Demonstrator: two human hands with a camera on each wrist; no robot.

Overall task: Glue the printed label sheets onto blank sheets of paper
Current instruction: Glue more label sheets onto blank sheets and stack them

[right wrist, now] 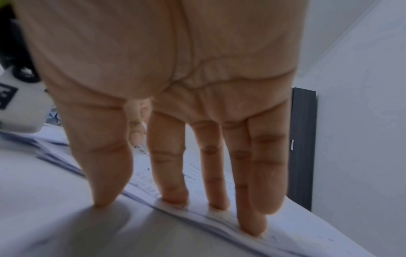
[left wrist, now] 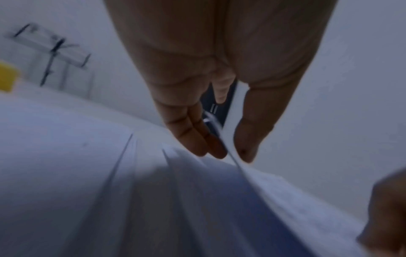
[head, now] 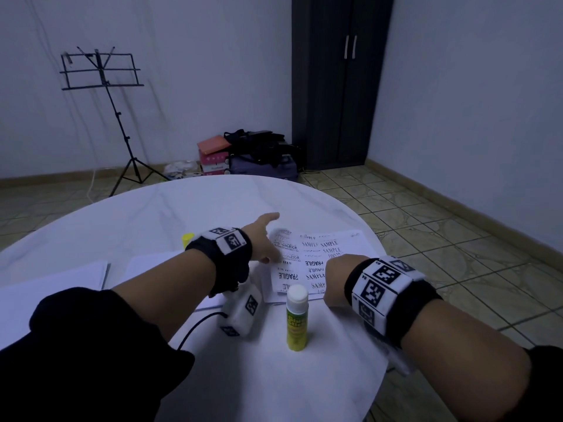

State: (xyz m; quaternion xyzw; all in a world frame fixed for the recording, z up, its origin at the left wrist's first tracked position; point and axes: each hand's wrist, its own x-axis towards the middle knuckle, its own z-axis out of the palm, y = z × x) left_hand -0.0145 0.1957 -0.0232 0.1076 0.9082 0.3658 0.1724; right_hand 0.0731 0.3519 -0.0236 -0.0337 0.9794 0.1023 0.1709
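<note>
The printed label sheet (head: pixel 320 254), marked SAMPLE and FRAGILE, lies on another white sheet at the right of the round table. My left hand (head: pixel 271 239) reaches over its left end. There the paper is raised and blurred. In the left wrist view that edge runs between my thumb and straight fingers (left wrist: pixel 206 146), which pinch it. My right hand (head: pixel 333 278) is spread, its fingertips (right wrist: pixel 175 198) pressing the sheet's near edge (right wrist: pixel 193 168) flat. An uncapped glue stick (head: pixel 297 318) stands upright just in front, between my wrists.
The yellow glue cap (head: pixel 188 239) sits behind my left wrist. Blank sheets (head: pixel 58 281) lie stacked at the table's left. The white marble table (head: pixel 182 202) ends close to the right of the label sheet. Behind it stand a music stand (head: pixel 102 71), floor bags (head: pixel 259 147) and a dark wardrobe (head: pixel 341 80).
</note>
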